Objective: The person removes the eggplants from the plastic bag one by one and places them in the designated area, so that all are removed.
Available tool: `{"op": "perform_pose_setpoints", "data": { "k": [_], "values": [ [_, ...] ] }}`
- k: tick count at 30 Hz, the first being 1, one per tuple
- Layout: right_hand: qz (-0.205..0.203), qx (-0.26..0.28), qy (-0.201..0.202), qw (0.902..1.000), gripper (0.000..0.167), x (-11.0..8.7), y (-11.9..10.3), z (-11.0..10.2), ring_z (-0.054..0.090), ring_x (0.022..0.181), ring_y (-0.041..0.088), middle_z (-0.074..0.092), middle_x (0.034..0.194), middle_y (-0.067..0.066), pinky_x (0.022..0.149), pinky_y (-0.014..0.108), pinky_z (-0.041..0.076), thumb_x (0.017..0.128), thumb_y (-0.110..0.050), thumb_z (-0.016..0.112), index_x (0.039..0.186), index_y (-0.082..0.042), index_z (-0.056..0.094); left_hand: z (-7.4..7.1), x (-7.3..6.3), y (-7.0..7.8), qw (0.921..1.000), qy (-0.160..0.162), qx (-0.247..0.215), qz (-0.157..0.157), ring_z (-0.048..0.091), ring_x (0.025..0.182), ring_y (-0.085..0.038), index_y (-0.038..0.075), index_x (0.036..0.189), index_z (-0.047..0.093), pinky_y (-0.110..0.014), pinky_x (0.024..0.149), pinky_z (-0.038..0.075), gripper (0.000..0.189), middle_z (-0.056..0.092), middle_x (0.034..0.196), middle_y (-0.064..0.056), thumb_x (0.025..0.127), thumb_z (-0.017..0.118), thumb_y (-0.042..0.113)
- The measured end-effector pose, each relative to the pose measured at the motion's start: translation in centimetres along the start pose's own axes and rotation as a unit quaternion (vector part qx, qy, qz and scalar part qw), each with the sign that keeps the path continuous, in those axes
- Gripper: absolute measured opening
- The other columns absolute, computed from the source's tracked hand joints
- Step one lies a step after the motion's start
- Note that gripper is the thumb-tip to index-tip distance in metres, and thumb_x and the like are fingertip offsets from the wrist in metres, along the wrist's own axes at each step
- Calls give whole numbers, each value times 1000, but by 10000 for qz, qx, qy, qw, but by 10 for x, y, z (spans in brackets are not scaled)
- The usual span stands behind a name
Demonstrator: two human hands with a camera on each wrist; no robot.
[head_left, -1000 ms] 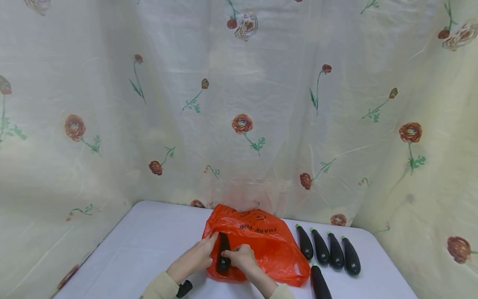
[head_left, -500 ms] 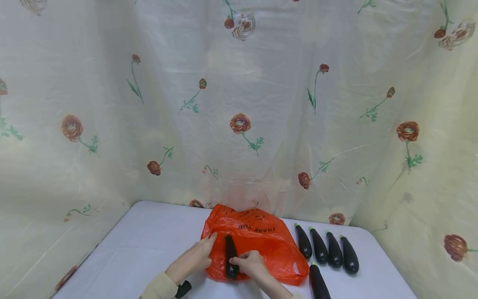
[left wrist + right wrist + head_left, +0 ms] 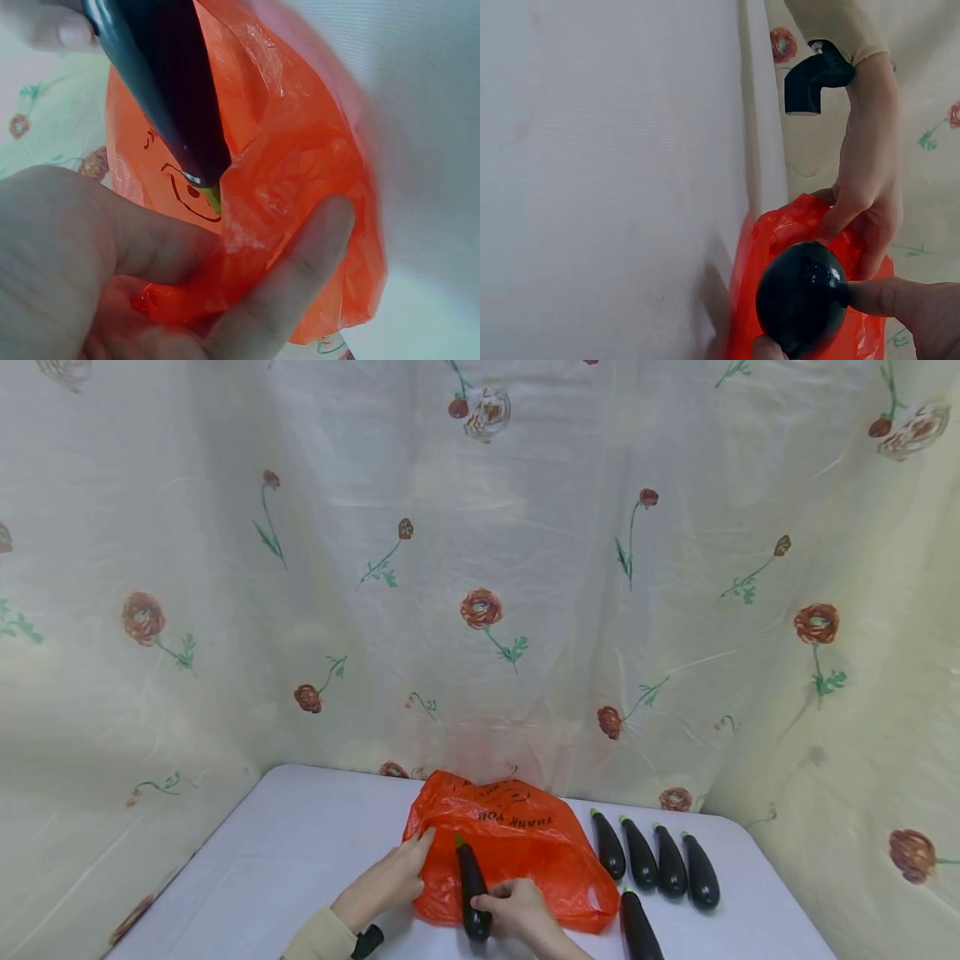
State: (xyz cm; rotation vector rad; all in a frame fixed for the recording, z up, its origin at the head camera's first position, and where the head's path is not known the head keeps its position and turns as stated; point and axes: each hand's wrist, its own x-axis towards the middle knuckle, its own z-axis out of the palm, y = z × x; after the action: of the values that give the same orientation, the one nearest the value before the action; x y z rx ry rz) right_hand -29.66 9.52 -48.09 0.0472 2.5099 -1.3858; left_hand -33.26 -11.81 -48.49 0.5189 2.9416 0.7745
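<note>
My right hand (image 3: 521, 912) pinches a dark, glossy eggplant (image 3: 469, 877) near its rounded bottom end, thumb on one side and fingers on the other. Its green stem tip points away, toward the mouth of a red plastic bag (image 3: 547, 860) with black "THANK YOU" print. With thumb and fingers my left hand (image 3: 388, 883) holds the left edge of the bag's mouth. Up close in the left wrist view, the bag film (image 3: 300, 165) bunches between thumb and finger, and the stem end of the eggplant (image 3: 169, 90) overlaps the opening.
Several more eggplants (image 3: 641, 853) lie in a row on the white table (image 3: 315, 835) right of the bag, and another eggplant (image 3: 639, 928) lies nearer the front. A flowered curtain (image 3: 480, 693) hangs behind the table and along both sides.
My right hand has drawn the eggplant back toward me and slightly right, and its green stem tip now shows outside the bag. The left hand stays at the bag's edge.
</note>
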Motion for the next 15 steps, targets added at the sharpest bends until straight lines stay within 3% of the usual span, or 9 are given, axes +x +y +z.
{"op": "perform_pose_setpoints", "data": {
  "k": [4, 6, 10, 15],
  "values": [
    [176, -82, -57, 9998, 35, -4, 4, -6, 59, 72, 13, 68, 84, 2, 64, 27, 52, 83, -30, 72, 100, 0, 70, 0, 0, 0, 10000, 5, -49, 8, 58, 103, -25, -6, 145, 35, -45, 93, 51, 72, 38, 149, -26, 78, 63, -10],
    [295, -129, -104, 9994, 38, -7, 6, -8, 58, 74, 15, 67, 85, 3, 66, 28, 51, 83, -32, 72, 103, 0, 70, 1, 0, 0, 10000, 48, -6, 74, 59, 105, -25, -7, 145, 35, -45, 94, 51, 72, 38, 148, -26, 78, 62, -11],
    [388, -123, -116, 9991, 43, -14, 9, -12, 57, 76, 18, 66, 86, 4, 69, 31, 52, 83, -32, 73, 108, 2, 68, 1, -1, 1, 9999, 54, -6, 86, 56, 119, -30, -7, 144, 36, -47, 98, 48, 71, 39, 148, -25, 78, 62, -10],
    [455, -1, -84, 9989, 40, -21, 11, -17, 57, 76, 18, 66, 86, 4, 70, 32, 53, 83, -29, 74, 108, 2, 68, 0, -2, 2, 9996, -108, -200, -144, 48, 130, -31, -3, 147, 34, -50, 102, 44, 70, 36, 152, -22, 82, 61, -8]
  ]
}}
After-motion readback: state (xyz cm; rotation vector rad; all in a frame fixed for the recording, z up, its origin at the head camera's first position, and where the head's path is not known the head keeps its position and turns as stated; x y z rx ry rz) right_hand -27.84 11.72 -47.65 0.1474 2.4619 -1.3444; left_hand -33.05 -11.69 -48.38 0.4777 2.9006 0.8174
